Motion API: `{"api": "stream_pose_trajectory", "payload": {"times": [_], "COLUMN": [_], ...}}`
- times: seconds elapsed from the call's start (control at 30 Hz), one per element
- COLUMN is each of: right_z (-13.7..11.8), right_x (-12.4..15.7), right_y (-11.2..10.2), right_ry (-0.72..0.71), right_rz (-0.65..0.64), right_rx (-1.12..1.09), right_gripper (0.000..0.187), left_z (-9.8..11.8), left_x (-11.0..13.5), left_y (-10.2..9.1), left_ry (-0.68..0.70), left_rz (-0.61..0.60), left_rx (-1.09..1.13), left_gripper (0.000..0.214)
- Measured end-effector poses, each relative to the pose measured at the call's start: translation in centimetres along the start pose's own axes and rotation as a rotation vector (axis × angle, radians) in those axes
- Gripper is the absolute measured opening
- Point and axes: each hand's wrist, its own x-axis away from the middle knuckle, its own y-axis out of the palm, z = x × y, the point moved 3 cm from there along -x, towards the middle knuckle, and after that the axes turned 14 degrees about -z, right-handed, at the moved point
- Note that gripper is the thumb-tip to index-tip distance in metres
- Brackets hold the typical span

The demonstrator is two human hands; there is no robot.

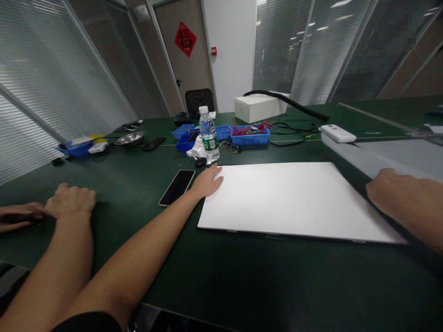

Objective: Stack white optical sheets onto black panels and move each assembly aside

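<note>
A flat white rectangular panel (pixel 284 198) with a thin dark front edge lies on the table before me. My left hand (pixel 207 180) rests on its far left corner, fingers stretched out and thumb apart. At the right, my right hand (pixel 398 193) is closed at the near edge of a large pale sheet (pixel 391 154); its fingertips are hidden. The sheet is to the right of the panel and partly runs out of view. Just left of my left hand lies a phone with a dark screen (pixel 177 187).
A water bottle (pixel 209 136) stands behind the panel, near blue trays (pixel 251 138) with red wires. A white box (pixel 258 108) carries a black tube. A white device (pixel 337 133) sits behind the sheet. At left, another person's hands (pixel 71 203) hold something dark.
</note>
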Motion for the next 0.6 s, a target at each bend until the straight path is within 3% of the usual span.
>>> {"api": "stream_pose_trajectory", "payload": {"times": [0.03, 0.13, 0.23, 0.33, 0.4, 0.6], "right_z": [-1.9, -7.2, -11.0, -12.3, -12.5, -12.7], "right_x": [1.6, 6.0, 9.1, 11.0, 11.5, 12.0], "right_y": [-0.3, -0.7, 0.3, 1.4, 1.7, 1.4], "right_ry": [-0.045, -0.259, -0.744, -1.131, -1.214, -1.296], "right_rz": [-0.048, 0.017, 0.290, 0.619, 0.687, 0.545], "right_rx": [0.020, 0.117, 0.183, 0.153, 0.093, -0.047], "right_gripper": [0.046, 0.046, 0.037, 0.028, 0.024, 0.028], "left_z": [0.0, 0.0, 0.0, 0.1, 0.3, 0.3], "left_x": [0.0, 0.1, 0.1, 0.1, 0.1, 0.1], "left_y": [0.0, 0.0, 0.0, -0.1, -0.2, -0.2], "left_ry": [0.002, 0.006, 0.003, 0.000, -0.001, -0.026], "left_rz": [0.004, 0.009, 0.011, 0.019, 0.022, 0.013], "left_rx": [0.003, 0.008, 0.024, 0.065, 0.092, 0.092], "left_gripper": [0.057, 0.057, 0.056, 0.053, 0.053, 0.059]}}
